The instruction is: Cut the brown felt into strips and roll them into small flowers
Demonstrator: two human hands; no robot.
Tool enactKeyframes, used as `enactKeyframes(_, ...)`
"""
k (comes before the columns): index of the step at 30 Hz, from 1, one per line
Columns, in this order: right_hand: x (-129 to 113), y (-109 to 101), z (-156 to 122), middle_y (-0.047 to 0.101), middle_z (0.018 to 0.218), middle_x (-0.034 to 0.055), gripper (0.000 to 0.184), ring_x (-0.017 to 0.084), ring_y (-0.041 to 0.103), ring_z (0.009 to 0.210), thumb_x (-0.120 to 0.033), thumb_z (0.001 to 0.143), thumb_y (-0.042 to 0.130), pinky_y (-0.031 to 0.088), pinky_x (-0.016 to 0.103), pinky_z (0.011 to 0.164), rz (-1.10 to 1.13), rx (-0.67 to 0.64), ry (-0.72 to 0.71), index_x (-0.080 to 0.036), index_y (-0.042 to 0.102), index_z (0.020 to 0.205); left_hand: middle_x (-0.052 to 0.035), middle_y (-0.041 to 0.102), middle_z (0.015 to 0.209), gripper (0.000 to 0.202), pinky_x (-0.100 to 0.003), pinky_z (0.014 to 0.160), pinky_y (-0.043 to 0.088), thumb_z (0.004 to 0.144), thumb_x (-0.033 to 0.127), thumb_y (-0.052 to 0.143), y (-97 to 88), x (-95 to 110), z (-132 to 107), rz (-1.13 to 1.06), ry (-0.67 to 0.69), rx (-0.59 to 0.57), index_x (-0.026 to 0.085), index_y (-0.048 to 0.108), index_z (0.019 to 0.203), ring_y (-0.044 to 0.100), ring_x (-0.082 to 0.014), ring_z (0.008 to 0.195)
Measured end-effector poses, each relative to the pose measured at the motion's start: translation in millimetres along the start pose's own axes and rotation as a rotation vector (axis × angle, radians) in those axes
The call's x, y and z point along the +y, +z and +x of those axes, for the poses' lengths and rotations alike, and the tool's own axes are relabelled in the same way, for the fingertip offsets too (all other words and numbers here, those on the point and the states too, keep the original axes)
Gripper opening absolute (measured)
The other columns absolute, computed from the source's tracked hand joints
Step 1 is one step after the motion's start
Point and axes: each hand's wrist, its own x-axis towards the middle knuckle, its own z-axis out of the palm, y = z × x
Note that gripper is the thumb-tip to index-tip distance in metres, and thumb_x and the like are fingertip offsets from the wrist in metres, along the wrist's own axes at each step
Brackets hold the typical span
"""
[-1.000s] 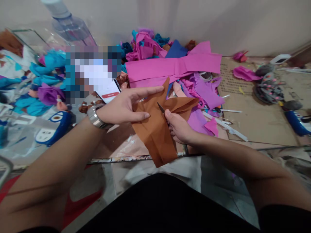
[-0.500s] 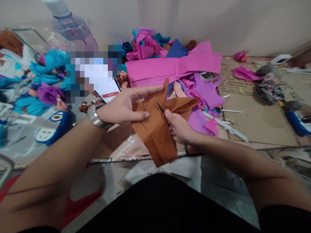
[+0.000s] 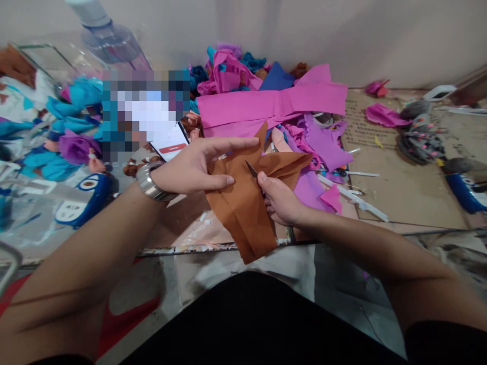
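Note:
A sheet of brown crepe paper (image 3: 243, 203) hangs over the table's front edge, creased, with a separate flap rising to the right. My left hand (image 3: 194, 167) grips its left side, thumb on top and index finger stretched along the upper edge; the other fingers are hidden beneath. My right hand (image 3: 281, 200) is closed around scissors (image 3: 251, 169), of which only a dark pointed blade shows, lying against the paper. The handles are hidden in the palm.
Pink crepe strips (image 3: 272, 104) and purple scraps (image 3: 327, 142) lie behind the hands. A phone (image 3: 171, 139) rests left, near a clear bottle (image 3: 114, 43). Cardboard (image 3: 411, 187) at right holds a grey pincushion-like bundle (image 3: 420, 139). Blue pouches (image 3: 85, 200) and paper flowers (image 3: 78, 147) crowd the left.
Both hands keep almost the same place. The lower end of the brown crepe paper has shifted very slightly, and the blade has barely moved.

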Motion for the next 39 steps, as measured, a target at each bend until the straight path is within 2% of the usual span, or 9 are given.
enactKeyframes(6,-0.2,-0.5,-0.5,0.054,0.066,-0.0063,0.061,0.004,0.027,0.042,-0.081,0.086,0.067,0.013,0.020,0.039,0.006,-0.008,0.000,-0.020,0.062,0.091,-0.0111,0.064,0.153,0.078,-0.054,0.129,0.042,0.074,0.039,0.095,0.2,3.0,-0.7,0.019,-0.042,0.035,0.029,0.068,0.147,0.054,-0.0367,0.149)
enactKeyframes(12,0.2,-0.6,-1.2,0.058,0.069,-0.0054,0.060,0.004,0.030,0.042,-0.080,0.086,0.067,0.013,0.020,0.039,0.014,-0.008,-0.008,-0.020,0.061,0.089,-0.0097,0.062,0.155,0.078,-0.050,0.126,0.046,0.075,0.037,0.094,0.4,1.6,0.3,-0.002,-0.034,0.031,0.030,0.067,0.148,0.053,-0.0355,0.150)
enactKeyframes(20,-0.7,1.8,-1.1,0.061,0.069,-0.0048,0.060,0.005,0.031,0.042,-0.080,0.085,0.068,0.014,0.021,0.039,0.019,0.015,0.020,-0.020,0.062,0.092,-0.0066,0.061,0.156,0.075,-0.050,0.126,0.048,0.074,0.042,0.095,1.6,0.8,0.3,-0.057,-0.041,0.026,0.033,0.069,0.144,0.052,-0.0362,0.151)
enactKeyframes(27,-0.2,2.3,-1.8,0.059,0.068,-0.0049,0.060,0.005,0.032,0.042,-0.080,0.086,0.068,0.014,0.021,0.040,0.022,0.013,0.013,-0.020,0.061,0.091,-0.0050,0.060,0.158,0.077,-0.052,0.125,0.049,0.075,0.039,0.094,0.4,-1.5,0.3,-0.033,-0.026,0.012,0.036,0.067,0.147,0.050,-0.0367,0.152)
enactKeyframes(34,-0.8,1.7,-1.0,0.057,0.066,-0.0057,0.060,0.005,0.027,0.042,-0.080,0.085,0.068,0.012,0.021,0.040,0.012,0.016,0.012,-0.021,0.061,0.094,-0.0069,0.061,0.157,0.075,-0.049,0.127,0.046,0.076,0.043,0.094,1.6,1.4,0.5,-0.033,-0.034,0.023,0.033,0.068,0.145,0.051,-0.0357,0.152)
enactKeyframes(39,-2.1,3.2,-1.5,0.051,0.063,-0.0066,0.059,0.006,0.032,0.043,-0.079,0.085,0.070,0.013,0.020,0.041,0.039,0.010,0.018,-0.022,0.057,0.087,-0.0083,0.060,0.157,0.076,-0.049,0.126,0.047,0.078,0.036,0.093,-0.6,-0.7,0.0,-0.009,-0.009,0.010,0.031,0.065,0.149,0.051,-0.0345,0.152)
